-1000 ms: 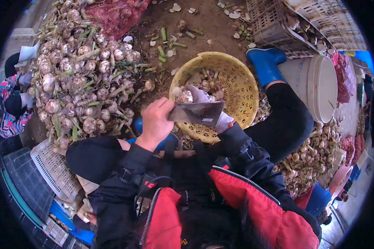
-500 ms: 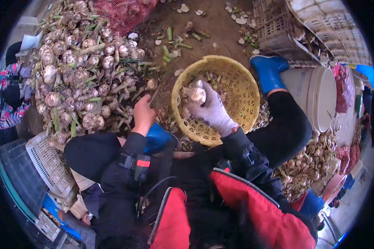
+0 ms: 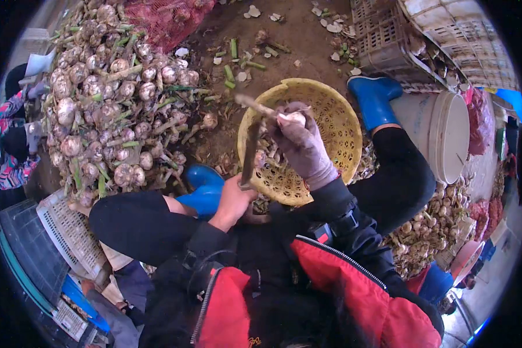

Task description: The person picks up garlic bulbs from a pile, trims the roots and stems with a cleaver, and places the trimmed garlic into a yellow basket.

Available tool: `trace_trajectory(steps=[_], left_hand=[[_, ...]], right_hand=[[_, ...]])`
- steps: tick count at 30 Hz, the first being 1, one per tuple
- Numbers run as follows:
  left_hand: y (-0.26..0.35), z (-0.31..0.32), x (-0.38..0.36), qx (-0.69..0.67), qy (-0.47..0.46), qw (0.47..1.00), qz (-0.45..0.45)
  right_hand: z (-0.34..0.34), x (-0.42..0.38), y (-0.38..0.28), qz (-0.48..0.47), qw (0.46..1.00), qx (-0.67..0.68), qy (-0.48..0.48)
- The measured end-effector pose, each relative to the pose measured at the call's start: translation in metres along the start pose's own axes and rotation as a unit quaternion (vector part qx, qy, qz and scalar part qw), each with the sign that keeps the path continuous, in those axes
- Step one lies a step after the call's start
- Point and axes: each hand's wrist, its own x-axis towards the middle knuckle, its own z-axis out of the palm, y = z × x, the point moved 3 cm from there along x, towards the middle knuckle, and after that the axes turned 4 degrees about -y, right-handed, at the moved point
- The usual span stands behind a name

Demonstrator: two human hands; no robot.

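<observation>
"How many of your hands are busy?"

"Both of them. Your bare left hand [image 3: 236, 200] is closed around one knife [image 3: 250, 152], its blade rising in front of the basket's left rim. Your gloved right hand [image 3: 301, 142] grasps one garlic bulb [image 3: 293, 118], fingers curled about it."

"Where exactly do you have that bulb?"

"Above the one yellow basket [image 3: 345, 124], with its single stalk [image 3: 254, 105] pointing left past the rim. Your blade's upper end is near the stalk; you cannot tell from here whether the two touch."

"And inside your basket?"

"A few loose bulbs and bits at the left, partly hidden by your right hand, so no firm count."

"How many heaps do you have around you?"

"Two: one large garlic heap [image 3: 107, 116] on your left, and a second heap [image 3: 426, 229] beyond your right knee. Both hold too many to number."

"What else can you count?"

"Two blue boots [image 3: 378, 100] on your feet, one white bucket [image 3: 452, 139] to your right, one red mesh bag [image 3: 168, 23] behind the large heap, one white crate [image 3: 69, 232] at your lower left, and at least four cut green stalk pieces [image 3: 233, 49] on the floor [image 3: 296, 35] ahead."
</observation>
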Motion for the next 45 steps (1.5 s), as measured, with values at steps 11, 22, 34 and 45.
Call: trace_trajectory(steps=[11,22,34,45], left_hand=[[0.017,-0.027,0.034,0.12,0.032,0.986,0.112],[-0.017,-0.1,0.189,0.39,0.222,0.865,0.225],[0.086,-0.037,0.057,-0.05,0.051,0.984,0.164],[0.111,-0.028,0.003,0.367,0.076,0.843,0.387]], right_hand=[[0.014,-0.002,-0.003,0.228,0.967,0.099,-0.059],[-0.025,0.006,0.008,0.039,0.617,-0.785,0.042],[-0.021,0.013,0.055,0.087,0.893,-0.44,-0.032],[0.0,-0.007,0.009,-0.138,0.816,-0.545,-0.139]])
